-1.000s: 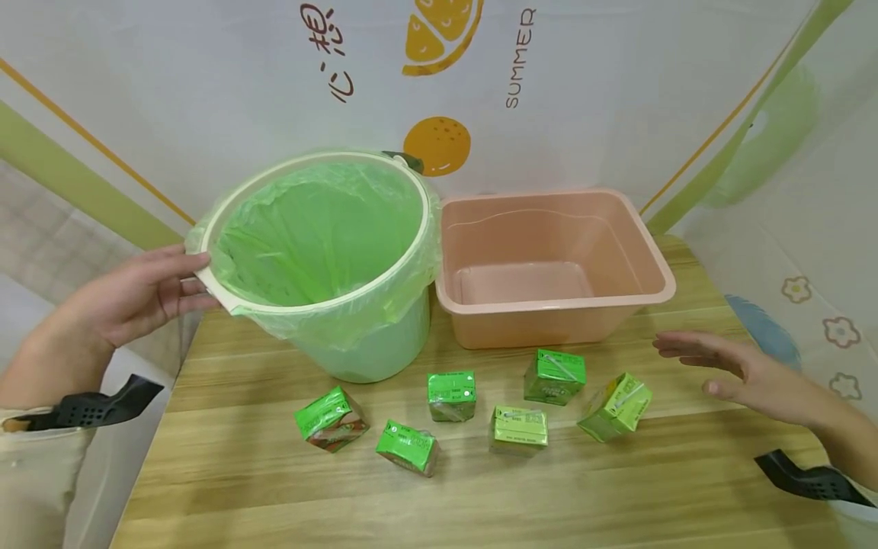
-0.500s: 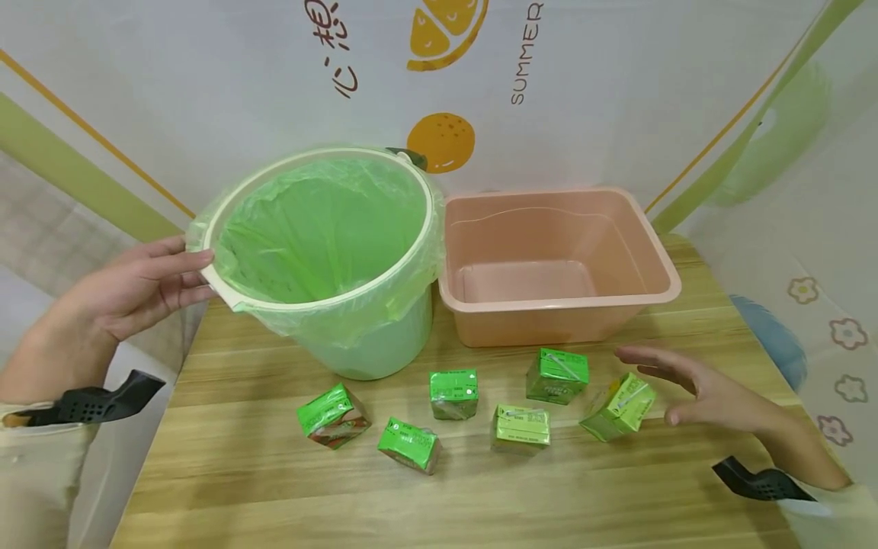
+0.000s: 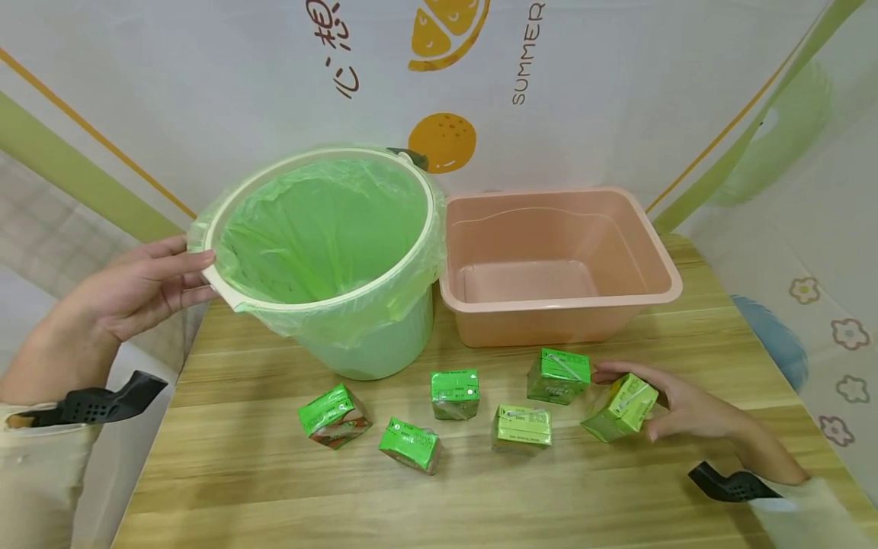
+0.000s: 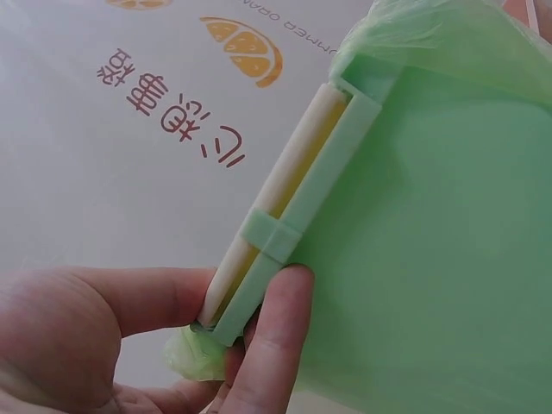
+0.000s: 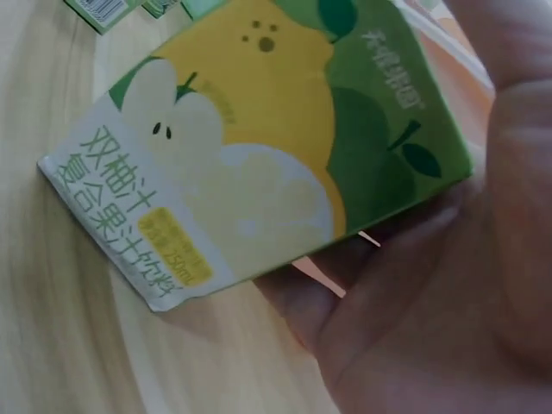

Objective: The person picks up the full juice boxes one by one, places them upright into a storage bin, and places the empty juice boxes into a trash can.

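My left hand (image 3: 147,286) pinches the rim of a light green bucket (image 3: 370,354) at its left side, thumb above and fingers beneath. A thin green bag (image 3: 329,229) lines the bucket and folds over its edge. In the left wrist view, the fingers (image 4: 280,319) hold the end of the rim's side clip (image 4: 272,233). My right hand (image 3: 686,408) reaches around the rightmost juice carton (image 3: 620,408), fingers along its far side and thumb near its right side. That carton (image 5: 250,164) shows yellow fruit and a green side in the right wrist view.
Several more juice cartons stand on the wooden table, among them a green one (image 3: 559,377) and a yellow-green one (image 3: 523,428). A pink basin (image 3: 535,328) stands right of the bucket. A printed white cloth (image 3: 583,91) hangs behind.
My right hand has moved left from the table's right side to the rightmost carton. The left hand stays on the bucket's rim, and the cartons keep their places.
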Demonstrator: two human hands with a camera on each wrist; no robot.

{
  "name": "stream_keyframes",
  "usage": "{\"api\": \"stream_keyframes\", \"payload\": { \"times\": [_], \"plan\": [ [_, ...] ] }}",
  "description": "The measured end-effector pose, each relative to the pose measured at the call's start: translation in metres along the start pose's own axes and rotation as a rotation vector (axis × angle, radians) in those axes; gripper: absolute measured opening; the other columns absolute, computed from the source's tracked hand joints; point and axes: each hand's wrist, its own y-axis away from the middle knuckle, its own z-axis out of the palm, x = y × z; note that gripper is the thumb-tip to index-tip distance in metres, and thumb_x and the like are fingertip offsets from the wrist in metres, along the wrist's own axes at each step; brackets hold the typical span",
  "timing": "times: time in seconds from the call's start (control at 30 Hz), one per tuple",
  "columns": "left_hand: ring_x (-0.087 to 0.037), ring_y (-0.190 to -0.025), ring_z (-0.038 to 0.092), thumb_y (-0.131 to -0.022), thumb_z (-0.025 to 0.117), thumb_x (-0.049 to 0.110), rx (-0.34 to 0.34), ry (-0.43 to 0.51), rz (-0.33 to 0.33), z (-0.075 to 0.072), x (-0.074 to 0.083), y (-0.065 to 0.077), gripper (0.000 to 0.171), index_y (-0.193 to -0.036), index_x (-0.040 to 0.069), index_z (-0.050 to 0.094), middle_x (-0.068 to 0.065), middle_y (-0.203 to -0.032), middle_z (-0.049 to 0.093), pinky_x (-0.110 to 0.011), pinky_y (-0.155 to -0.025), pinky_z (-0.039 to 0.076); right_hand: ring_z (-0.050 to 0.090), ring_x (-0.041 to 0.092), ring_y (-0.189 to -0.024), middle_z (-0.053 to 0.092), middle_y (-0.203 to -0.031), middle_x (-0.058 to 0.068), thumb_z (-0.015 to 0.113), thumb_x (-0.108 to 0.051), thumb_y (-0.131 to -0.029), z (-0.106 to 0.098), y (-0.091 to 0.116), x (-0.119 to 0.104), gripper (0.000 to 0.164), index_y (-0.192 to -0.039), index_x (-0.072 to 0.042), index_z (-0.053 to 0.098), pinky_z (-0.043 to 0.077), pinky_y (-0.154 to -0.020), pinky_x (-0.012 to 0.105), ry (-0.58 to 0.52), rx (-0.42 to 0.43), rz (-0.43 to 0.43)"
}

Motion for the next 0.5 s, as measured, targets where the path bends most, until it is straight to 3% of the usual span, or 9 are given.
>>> {"api": "stream_keyframes", "payload": {
  "times": [0.2, 0.5],
  "plan": [
    [-0.026, -0.098, 0.064, -0.1, 0.029, -0.005, 0.016, -0.01, -0.002, -0.0003, -0.0004, 0.0002, 0.034, -0.124, 0.001, 0.052, -0.014, -0.11, 0.062, -0.036, -0.084, 0.052, 0.045, 0.029, -0.124, 0.041, -0.135, 0.028, 0.077, -0.013, -0.076, 0.0029, -0.0016, 0.0042, 0.092, -0.144, 0.009, 0.018, 0.043, -0.096, 0.023, -0.059, -0.011, -0.004],
    [-0.025, -0.098, 0.064, -0.1, 0.029, -0.005, 0.002, -0.041, 0.006, -0.0012, -0.0002, 0.0, 0.033, -0.123, 0.001, 0.051, -0.014, -0.111, 0.063, -0.037, -0.084, 0.052, 0.046, 0.031, -0.121, 0.04, -0.131, 0.035, 0.073, -0.029, -0.078, 0.0066, -0.0002, 0.01, 0.095, -0.144, 0.01, 0.016, 0.042, -0.098, 0.024, -0.147, -0.024, -0.004]
  ]
}}
